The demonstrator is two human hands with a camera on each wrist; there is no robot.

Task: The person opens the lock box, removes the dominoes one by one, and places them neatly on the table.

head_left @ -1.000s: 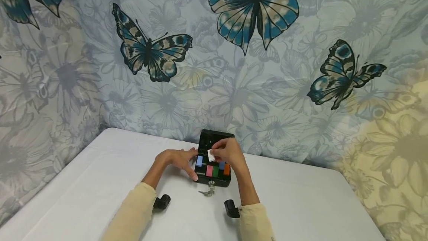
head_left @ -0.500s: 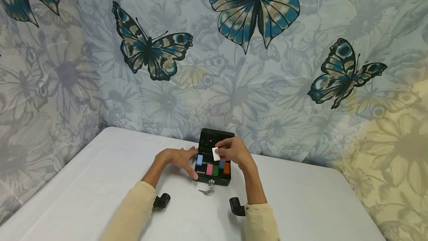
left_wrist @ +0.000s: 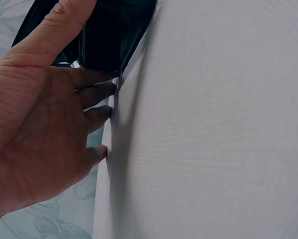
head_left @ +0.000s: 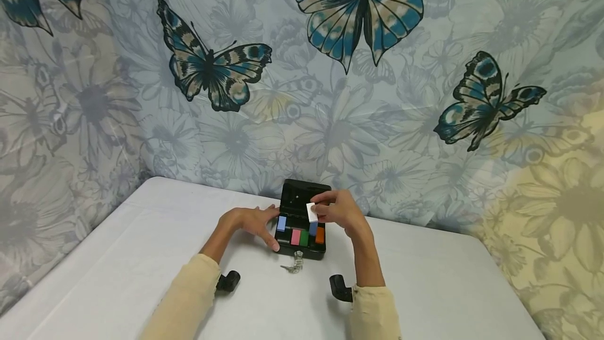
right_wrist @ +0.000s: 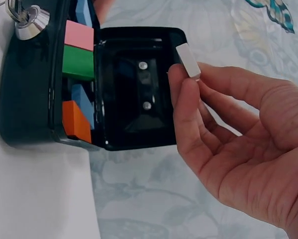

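Note:
A black lockable metal box (head_left: 281,250) stands with its lid (head_left: 292,193) raised, near the far side of the table. Between thumb and fingers my right hand (head_left: 342,209) pinches a white block (head_left: 312,212), held up over the box's right part. In the right wrist view the white block (right_wrist: 188,60) is tilted, in front of the lid. Inside the box are a pink block (right_wrist: 79,35), a green block (right_wrist: 78,62), an orange block (right_wrist: 76,121) and two blue blocks, one of them the left blue block (head_left: 281,223). My left hand (head_left: 250,223) rests along the box's left side, fingers spread.
Keys (head_left: 292,268) hang from the lock (right_wrist: 33,23) at the box's front. A white cloth (head_left: 424,277) covers the table. Behind it is a wall hanging (head_left: 340,135) printed with butterflies and flowers. Black wrist mounts (head_left: 341,288) stick out from both sleeves.
My right hand has moved right and slightly up with the white block, from over the box's middle to over its right part. The left hand keeps its place at the box.

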